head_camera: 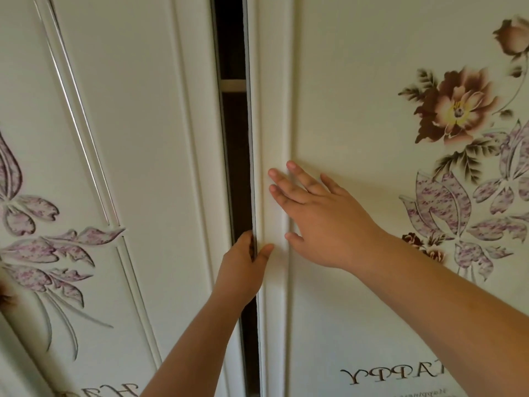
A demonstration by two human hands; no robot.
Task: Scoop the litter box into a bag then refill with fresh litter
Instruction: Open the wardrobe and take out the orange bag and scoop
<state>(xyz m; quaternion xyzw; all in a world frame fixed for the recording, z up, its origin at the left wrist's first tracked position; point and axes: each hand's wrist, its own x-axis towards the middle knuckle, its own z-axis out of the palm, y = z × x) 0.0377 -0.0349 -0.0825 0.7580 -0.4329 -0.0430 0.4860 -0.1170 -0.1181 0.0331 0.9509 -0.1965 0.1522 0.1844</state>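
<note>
Cream-white wardrobe doors fill the head view, two panels with a narrow dark gap (233,167) between them. Right door (343,96) printed with a brown-and-yellow flower (458,106), purple-patterned leaves and mirrored lettering low down (393,375). Left door (137,138) carrying raised moulding strips and purple leaf decoration (43,250) along its left side.

Left hand (243,267) clamped on the edge of the right door: thumb on the front face, fingers curled round behind the edge into the gap, hidden there. Right hand (323,219) flat against the right door's vertical frame strip (274,124), fingers (286,190) straight and slightly spread, pressing the surface, thumb lying lower on the same strip, holding nothing. Right hand above and just beside the left hand, not touching it. Both forearms bare, reaching up from the bottom of the frame.

Inside the gap: dark interior, one pale horizontal shelf edge (233,85) visible high up, rest too dark to tell.

Litter box, bag, scoop and fresh litter nowhere in view; location cannot be told, only the wardrobe front showing.
</note>
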